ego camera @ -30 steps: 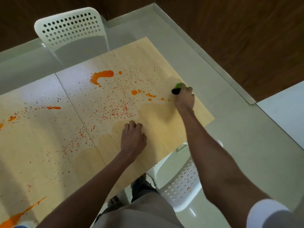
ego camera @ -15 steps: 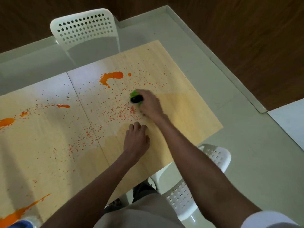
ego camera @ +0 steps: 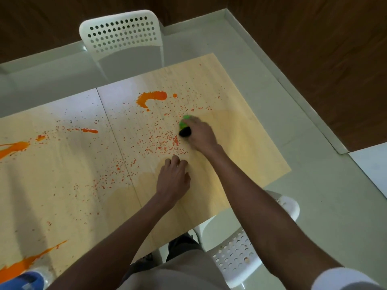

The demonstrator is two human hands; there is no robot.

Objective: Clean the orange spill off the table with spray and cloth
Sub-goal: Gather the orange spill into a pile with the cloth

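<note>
On the surface, toward its far right corner: we see the green cloth [ego camera: 186, 119] amid orange spill [ego camera: 152, 96] specks.
Right hand [ego camera: 201, 135]: our fingers curl over the cloth, pressing it down.
Left hand [ego camera: 173, 178]: our fingers, bent and close together, rest on the surface [ego camera: 240, 143] near its front edge.
Beyond the edges: white chair [ego camera: 123, 36]; second chair [ego camera: 240, 254].
</note>
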